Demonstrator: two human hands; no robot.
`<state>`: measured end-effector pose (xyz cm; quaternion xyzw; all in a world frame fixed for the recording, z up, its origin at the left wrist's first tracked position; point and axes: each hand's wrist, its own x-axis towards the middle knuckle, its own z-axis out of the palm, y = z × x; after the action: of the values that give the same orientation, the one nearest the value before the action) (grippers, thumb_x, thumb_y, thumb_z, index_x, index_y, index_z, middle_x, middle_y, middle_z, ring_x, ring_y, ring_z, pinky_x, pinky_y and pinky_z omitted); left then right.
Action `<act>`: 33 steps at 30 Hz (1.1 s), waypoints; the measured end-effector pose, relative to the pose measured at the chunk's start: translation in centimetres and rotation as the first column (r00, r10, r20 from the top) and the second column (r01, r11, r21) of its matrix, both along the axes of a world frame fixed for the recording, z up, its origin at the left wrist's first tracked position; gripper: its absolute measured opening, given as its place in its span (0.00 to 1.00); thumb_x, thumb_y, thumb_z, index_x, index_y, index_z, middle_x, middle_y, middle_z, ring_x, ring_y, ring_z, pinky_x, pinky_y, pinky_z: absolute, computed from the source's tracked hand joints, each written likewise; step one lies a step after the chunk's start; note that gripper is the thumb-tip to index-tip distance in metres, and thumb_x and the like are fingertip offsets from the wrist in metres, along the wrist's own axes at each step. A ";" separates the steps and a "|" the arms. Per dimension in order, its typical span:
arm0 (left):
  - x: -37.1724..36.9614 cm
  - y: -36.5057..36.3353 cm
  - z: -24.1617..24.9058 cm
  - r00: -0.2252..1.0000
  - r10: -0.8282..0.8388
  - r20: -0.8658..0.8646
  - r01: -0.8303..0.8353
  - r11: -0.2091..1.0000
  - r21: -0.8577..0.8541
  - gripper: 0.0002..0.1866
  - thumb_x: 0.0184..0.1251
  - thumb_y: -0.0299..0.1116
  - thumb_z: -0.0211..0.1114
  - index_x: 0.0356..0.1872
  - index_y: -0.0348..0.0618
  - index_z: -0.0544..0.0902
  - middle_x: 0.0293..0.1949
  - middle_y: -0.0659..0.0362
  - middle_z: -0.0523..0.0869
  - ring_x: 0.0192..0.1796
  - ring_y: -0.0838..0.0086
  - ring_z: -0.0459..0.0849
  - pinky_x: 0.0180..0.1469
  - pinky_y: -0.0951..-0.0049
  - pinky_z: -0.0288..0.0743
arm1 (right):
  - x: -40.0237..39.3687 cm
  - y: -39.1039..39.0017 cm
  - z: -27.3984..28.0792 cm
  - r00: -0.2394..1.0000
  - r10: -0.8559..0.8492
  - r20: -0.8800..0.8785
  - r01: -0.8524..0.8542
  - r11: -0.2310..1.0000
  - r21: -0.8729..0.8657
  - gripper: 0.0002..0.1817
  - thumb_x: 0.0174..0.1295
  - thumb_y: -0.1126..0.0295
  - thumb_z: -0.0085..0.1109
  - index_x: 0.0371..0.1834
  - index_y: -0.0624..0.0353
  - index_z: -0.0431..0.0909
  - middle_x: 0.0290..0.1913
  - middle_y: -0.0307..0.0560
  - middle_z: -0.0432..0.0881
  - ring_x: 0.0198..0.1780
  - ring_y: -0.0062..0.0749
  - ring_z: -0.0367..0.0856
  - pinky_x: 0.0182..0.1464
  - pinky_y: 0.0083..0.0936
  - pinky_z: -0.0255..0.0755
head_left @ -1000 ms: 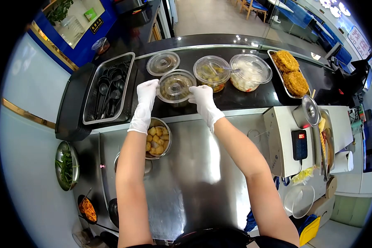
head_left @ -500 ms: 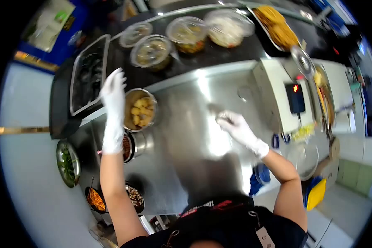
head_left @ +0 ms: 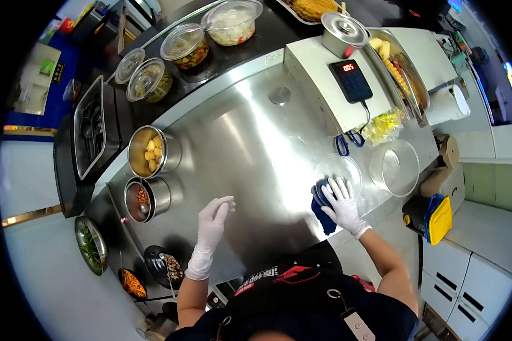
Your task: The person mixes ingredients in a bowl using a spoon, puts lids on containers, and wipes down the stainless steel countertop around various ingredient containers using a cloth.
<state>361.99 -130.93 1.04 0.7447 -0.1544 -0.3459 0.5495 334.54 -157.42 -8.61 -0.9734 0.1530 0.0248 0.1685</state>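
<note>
My right hand [head_left: 343,210], in a white glove, lies flat with spread fingers on a dark blue cloth [head_left: 324,216] near the counter's front edge. Beside and partly beneath its fingers is a clear round plastic lid or dish [head_left: 350,166]. My left hand [head_left: 215,219], also gloved, hovers over the steel counter [head_left: 250,170], fingers loosely extended and nothing in them. Nearest to it on the left are a steel pot of red-brown pieces [head_left: 164,196], a steel pot of yellow chunks [head_left: 173,153] and a black bowl of chopped pieces [head_left: 156,264].
A clear bowl [head_left: 409,170] and blue-handled scissors [head_left: 342,146] lie at right. A white box [head_left: 307,74] carries a lidded steel pot [head_left: 345,34] and a black digital display [head_left: 351,79]. Lidded tubs [head_left: 185,48] line the back shelf; a utensil tray [head_left: 89,125] stands left.
My right hand has come down and right onto the blue cloth and spread its fingers. My left hand has drawn back from beside the yellow-chunk pot. The head view has also shifted.
</note>
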 end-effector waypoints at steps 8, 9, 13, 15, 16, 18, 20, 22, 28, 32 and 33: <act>-5.0 -4.2 -5.7 0.977 -0.121 -0.176 0.129 0.991 0.036 0.13 0.69 0.30 0.58 0.50 0.34 0.81 0.38 0.58 0.85 0.38 0.79 0.81 0.43 0.79 0.75 | -0.5 0.5 2.6 0.988 -0.105 0.111 0.103 0.994 0.028 0.44 0.49 0.48 0.68 0.67 0.60 0.64 0.69 0.58 0.62 0.73 0.54 0.55 0.73 0.51 0.44; -6.1 -5.2 -6.9 0.973 -0.158 -0.166 0.167 0.985 0.041 0.14 0.69 0.31 0.58 0.50 0.35 0.81 0.38 0.59 0.85 0.36 0.80 0.81 0.39 0.79 0.75 | -1.2 0.5 2.4 0.986 -0.118 0.121 0.116 0.993 0.021 0.43 0.50 0.49 0.67 0.66 0.60 0.65 0.68 0.57 0.64 0.72 0.53 0.56 0.73 0.49 0.45; -9.6 -9.8 -12.0 0.953 -0.285 -0.102 0.293 0.954 0.068 0.15 0.69 0.33 0.59 0.52 0.36 0.80 0.37 0.60 0.85 0.32 0.82 0.80 0.32 0.81 0.73 | -3.7 0.9 2.6 0.888 -0.386 0.249 0.372 0.923 0.102 0.35 0.54 0.58 0.66 0.63 0.62 0.67 0.60 0.59 0.70 0.64 0.53 0.66 0.66 0.45 0.60; -10.8 -12.2 -11.6 0.943 -0.186 -0.274 0.218 0.972 0.089 0.16 0.68 0.34 0.60 0.53 0.37 0.79 0.37 0.60 0.85 0.31 0.82 0.79 0.31 0.81 0.72 | -5.3 0.8 1.1 0.694 -0.645 0.321 0.607 0.763 0.221 0.29 0.57 0.64 0.63 0.62 0.61 0.68 0.56 0.59 0.73 0.60 0.53 0.71 0.60 0.39 0.66; -11.2 -13.4 -11.0 0.925 -0.135 -0.355 0.184 0.977 0.107 0.16 0.68 0.34 0.61 0.53 0.37 0.79 0.37 0.61 0.84 0.30 0.82 0.79 0.31 0.82 0.71 | -6.1 0.6 0.2 0.576 -0.763 0.292 0.710 0.645 0.283 0.28 0.59 0.66 0.62 0.62 0.61 0.68 0.54 0.59 0.74 0.57 0.53 0.73 0.58 0.37 0.69; -11.6 -14.7 -10.9 0.887 -0.101 -0.450 0.152 0.985 0.078 0.17 0.68 0.34 0.61 0.54 0.37 0.79 0.38 0.61 0.84 0.29 0.83 0.77 0.30 0.82 0.69 | -7.7 0.0 -1.4 0.425 -0.879 0.215 0.697 0.469 0.543 0.19 0.64 0.68 0.58 0.57 0.64 0.73 0.43 0.53 0.81 0.44 0.41 0.80 0.50 0.30 0.74; -11.8 -15.8 -11.1 0.860 -0.106 -0.498 0.151 0.987 0.051 0.17 0.67 0.34 0.62 0.54 0.37 0.79 0.38 0.61 0.84 0.28 0.84 0.75 0.30 0.83 0.67 | -9.1 -0.6 -2.4 0.327 -0.945 0.002 0.581 0.203 0.788 0.15 0.66 0.69 0.56 0.53 0.65 0.76 0.37 0.47 0.83 0.38 0.32 0.81 0.46 0.25 0.75; -12.1 -16.4 -10.7 0.855 -0.140 -0.500 0.178 0.984 0.028 0.18 0.67 0.34 0.63 0.55 0.37 0.79 0.39 0.61 0.84 0.27 0.84 0.73 0.30 0.84 0.65 | -10.6 -1.1 -2.5 0.257 -0.963 -0.084 0.536 0.070 0.841 0.11 0.69 0.70 0.53 0.47 0.65 0.78 0.34 0.41 0.82 0.35 0.21 0.79 0.41 0.19 0.74; -12.3 -16.7 -4.8 0.881 -0.229 -0.414 0.176 0.971 -0.162 0.05 0.64 0.25 0.63 0.37 0.35 0.78 0.28 0.62 0.79 0.26 0.82 0.73 0.27 0.82 0.64 | -15.3 -3.9 -1.6 0.169 -0.979 -0.109 0.470 -0.017 0.883 0.11 0.71 0.68 0.49 0.45 0.63 0.79 0.32 0.40 0.82 0.32 0.21 0.79 0.37 0.18 0.73; -13.6 -18.4 2.0 0.880 -0.455 0.132 0.474 0.851 -0.224 0.04 0.60 0.21 0.64 0.34 0.36 0.79 0.28 0.62 0.79 0.27 0.82 0.74 0.27 0.80 0.67 | -18.1 -5.6 -0.6 0.156 -0.983 -0.094 0.511 -0.001 0.860 0.12 0.71 0.67 0.49 0.44 0.63 0.79 0.32 0.41 0.82 0.32 0.21 0.79 0.38 0.19 0.73; -14.6 -19.7 3.8 0.806 -0.500 0.316 0.571 0.798 -0.195 0.03 0.60 0.20 0.64 0.33 0.37 0.78 0.28 0.62 0.79 0.27 0.82 0.74 0.27 0.80 0.67 | -18.8 -6.0 -0.9 0.171 -0.983 -0.060 0.519 0.038 0.854 0.12 0.71 0.67 0.48 0.45 0.63 0.79 0.32 0.41 0.82 0.32 0.22 0.79 0.38 0.20 0.73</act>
<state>347.36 -150.62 4.79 0.6213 -0.4751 -0.3662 0.5041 315.71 -163.47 -9.46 -0.4931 0.5976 -0.3080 0.5522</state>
